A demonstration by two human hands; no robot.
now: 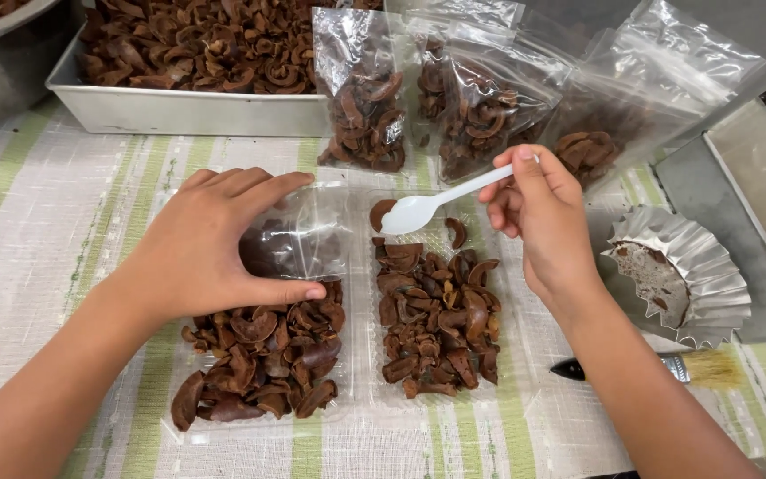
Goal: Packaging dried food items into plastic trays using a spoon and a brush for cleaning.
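My left hand (214,244) rests palm down on the top of a clear plastic bag (299,235) that lies flat and is filled with brown dried fruit pieces (263,359). My right hand (538,217) holds a white plastic spoon (423,208), its bowl hovering over the open top of a second flat clear bag (436,310) of the same brown pieces. One piece sits just behind the spoon bowl. Both bags lie side by side on a striped cloth (37,222).
A metal tray (188,111) heaped with brown dried pieces stands at the back. Several filled clear bags (365,98) lean behind the two flat ones. A crinkled foil cup (680,270), a brush (667,368) and a grey tray (760,177) lie at the right.
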